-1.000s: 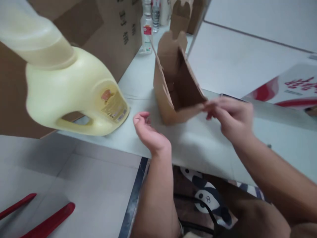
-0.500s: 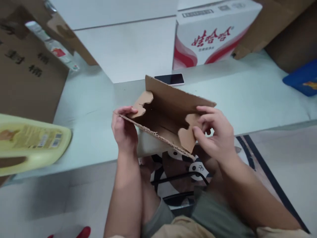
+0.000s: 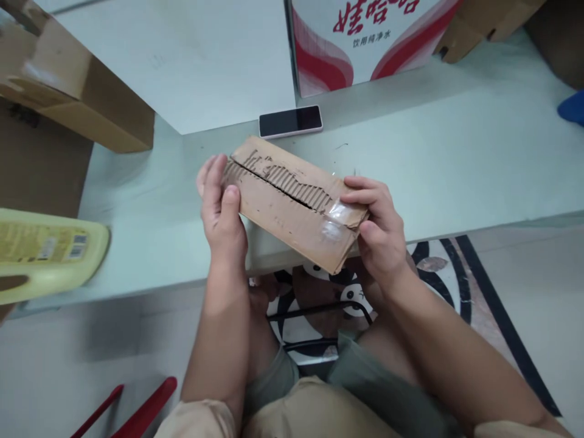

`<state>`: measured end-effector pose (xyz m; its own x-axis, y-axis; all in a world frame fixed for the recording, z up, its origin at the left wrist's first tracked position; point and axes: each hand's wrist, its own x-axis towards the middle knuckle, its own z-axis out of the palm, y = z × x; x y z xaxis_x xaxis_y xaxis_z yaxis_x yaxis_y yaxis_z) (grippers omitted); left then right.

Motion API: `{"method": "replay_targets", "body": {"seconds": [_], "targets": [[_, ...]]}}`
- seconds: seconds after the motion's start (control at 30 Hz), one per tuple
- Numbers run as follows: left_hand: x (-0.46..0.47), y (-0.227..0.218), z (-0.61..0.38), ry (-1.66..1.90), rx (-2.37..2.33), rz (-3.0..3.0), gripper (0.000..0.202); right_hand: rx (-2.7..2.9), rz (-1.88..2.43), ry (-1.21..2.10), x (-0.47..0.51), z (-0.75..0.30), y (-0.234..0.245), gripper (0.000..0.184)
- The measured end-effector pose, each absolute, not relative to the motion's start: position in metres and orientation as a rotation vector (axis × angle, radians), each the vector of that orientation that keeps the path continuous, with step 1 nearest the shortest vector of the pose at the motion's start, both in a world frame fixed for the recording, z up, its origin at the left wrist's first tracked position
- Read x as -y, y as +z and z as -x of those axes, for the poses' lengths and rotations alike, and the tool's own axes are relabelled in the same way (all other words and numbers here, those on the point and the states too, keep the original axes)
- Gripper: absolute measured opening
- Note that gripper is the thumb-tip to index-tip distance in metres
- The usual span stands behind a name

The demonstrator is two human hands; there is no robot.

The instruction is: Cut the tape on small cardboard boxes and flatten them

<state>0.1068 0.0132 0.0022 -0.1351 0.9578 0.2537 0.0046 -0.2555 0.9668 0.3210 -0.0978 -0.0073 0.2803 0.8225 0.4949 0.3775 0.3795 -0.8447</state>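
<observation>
Between my hands I hold a small brown cardboard box (image 3: pixel 283 213) over the front edge of the table. The face turned up has a long seam, torn paper that bares the corrugation, and clear tape at its right end. My left hand (image 3: pixel 223 207) grips the left end, thumb on the upper face. At the right end, by the tape, my right hand (image 3: pixel 378 222) is closed on the box. Its inside is hidden from here. Just beyond it a phone (image 3: pixel 291 121) lies flat with its dark screen up.
A white box with red print (image 3: pixel 365 48) stands at the back beside a large white block (image 3: pixel 182 67). To the left are a yellow jug (image 3: pixel 55 255) and cardboard boxes (image 3: pixel 114 109). Something blue (image 3: pixel 572 109) sits at the far right. Red legs (image 3: pixel 146 407) show below.
The box has been turned over: its open side with flaps faced me before, now its seamed, taped face does. Both hands have shifted slightly left and up, still holding it. My view has moved too.
</observation>
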Motion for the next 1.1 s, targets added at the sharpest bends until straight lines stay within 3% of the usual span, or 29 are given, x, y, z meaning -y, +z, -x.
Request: {"method": "replay_targets", "body": {"seconds": [0.2, 0.43, 0.63, 0.87, 1.03, 1.1], "targets": [[-0.007, 0.01, -0.1, 1.497, -1.154, -1.496, 0.004, 1.331, 1.233, 0.453, 0.103, -0.317, -0.002, 0.047], [-0.014, 0.001, -0.075, 1.455, -1.176, -1.758, 0.025, 1.273, 1.096, 0.574, 0.099, -0.313, -0.013, 0.056], [-0.016, -0.012, -0.056, 1.426, -1.219, -2.045, 0.051, 1.24, 0.92, 0.619, 0.093, -0.302, -0.017, 0.028], [-0.004, -0.006, -0.062, 1.407, -1.181, -2.205, 0.055, 1.319, 0.937, 0.583, 0.096, -0.296, -0.011, 0.023], [-0.012, -0.009, -0.054, 1.43, -1.194, -2.061, 0.053, 1.266, 1.043, 0.558, 0.096, -0.301, -0.021, 0.051], [-0.017, -0.01, -0.045, 1.469, -1.216, -1.948, 0.055, 1.171, 1.149, 0.518, 0.094, -0.305, -0.026, 0.054]]}}
